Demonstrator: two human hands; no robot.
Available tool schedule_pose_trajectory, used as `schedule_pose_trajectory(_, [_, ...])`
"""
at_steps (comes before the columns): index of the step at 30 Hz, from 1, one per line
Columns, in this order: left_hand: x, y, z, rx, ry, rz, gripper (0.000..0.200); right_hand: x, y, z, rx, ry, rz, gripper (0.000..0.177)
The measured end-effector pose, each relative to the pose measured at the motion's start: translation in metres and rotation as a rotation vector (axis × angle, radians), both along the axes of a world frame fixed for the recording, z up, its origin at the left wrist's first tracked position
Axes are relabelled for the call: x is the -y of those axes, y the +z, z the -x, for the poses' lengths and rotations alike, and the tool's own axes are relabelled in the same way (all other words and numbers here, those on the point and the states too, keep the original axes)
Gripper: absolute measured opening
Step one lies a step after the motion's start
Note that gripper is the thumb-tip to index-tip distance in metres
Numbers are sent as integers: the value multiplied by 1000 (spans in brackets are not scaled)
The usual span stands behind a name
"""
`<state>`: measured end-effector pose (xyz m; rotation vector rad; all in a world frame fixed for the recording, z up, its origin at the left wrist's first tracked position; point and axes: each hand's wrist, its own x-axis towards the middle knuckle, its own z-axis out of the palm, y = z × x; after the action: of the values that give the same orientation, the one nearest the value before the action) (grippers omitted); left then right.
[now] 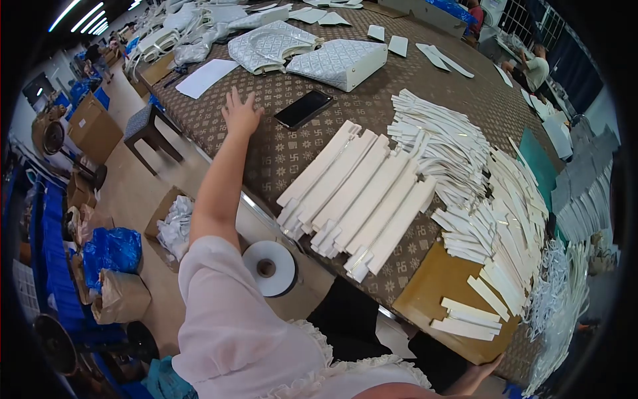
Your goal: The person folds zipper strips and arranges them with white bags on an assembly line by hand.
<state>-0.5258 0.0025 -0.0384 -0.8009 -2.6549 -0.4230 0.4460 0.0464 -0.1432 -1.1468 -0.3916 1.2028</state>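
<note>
My left hand (241,113) reaches over the patterned tabletop (272,149) with its fingers spread and nothing in it. A black phone (304,109) lies just right of it, and a white sheet (207,78) is beyond its fingertips. At the bottom right, my right hand (486,370) is at the near edge of a tan board (432,282); its fingers are mostly hidden there. Several short cream strips (466,322) rest on that board. Bundled cream strips (359,193) lie side by side mid-table, next to a heap of thin white strips (438,136).
Two quilted white bags (345,63) and more white pieces lie toward the far side. A stool (149,133), a white roll (269,268) and an open box (163,219) stand left of the table edge. A person (535,70) sits at the far right.
</note>
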Motion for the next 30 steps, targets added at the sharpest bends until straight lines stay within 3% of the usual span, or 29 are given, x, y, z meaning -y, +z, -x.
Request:
schedule_pose_trajectory(2, [-17,2,31,-39,41,151,52,3,-11,-12,44,134,-28,61])
schedule_pose_trajectory(5, [-43,1,68,-38,79,227,49,37,14,27,633,-26,-105,57])
schedule_pose_trajectory(6, [-51,0,78,-20,100,221,47,32,8,19,636,-28,-99,57])
schedule_pose_trajectory(9, [-71,-3,103,13,108,201,45,6,-6,-43,168,-69,78,58])
schedule_pose_trajectory(18, [-116,-30,178,-109,43,139,31,4,10,-57,119,-223,325,65])
schedule_pose_trajectory(20, [-118,-24,182,-136,29,139,29,6,12,-62,225,-214,372,66])
schedule_pose_trajectory(24, [-101,25,183,-382,-69,-28,22,-7,2,-62,271,-175,380,67])
schedule_pose_trajectory(27, [-81,81,171,-581,-356,-85,19,-24,-12,-53,249,-128,358,67])
schedule_pose_trajectory(30, [-57,127,138,-672,-399,-125,16,-41,-23,-43,224,-78,329,67])
